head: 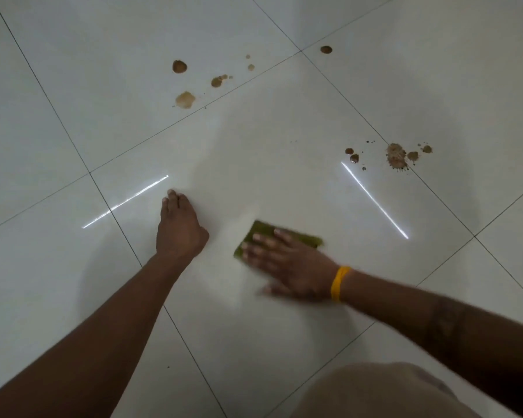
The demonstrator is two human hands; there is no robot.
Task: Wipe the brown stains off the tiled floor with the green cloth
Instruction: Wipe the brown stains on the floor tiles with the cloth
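A folded green cloth (296, 235) lies flat on the white tiled floor (73, 267) in the middle of the view. My right hand (287, 263) presses down on it with fingers spread, blurred by motion; a yellow band sits on that wrist. My left hand (178, 227) rests palm down on the floor to the cloth's left, holding nothing. Several brown stains (185, 99) dot the far tile at upper centre. Another brown cluster (395, 155) lies at the right, beyond the cloth. A lone brown spot (326, 49) sits further back.
Dark grout lines cross the floor diagonally. Two bright light streaks (375, 200) reflect off the glossy tile on both sides of the hands. My knee in beige fabric (375, 393) fills the lower right corner.
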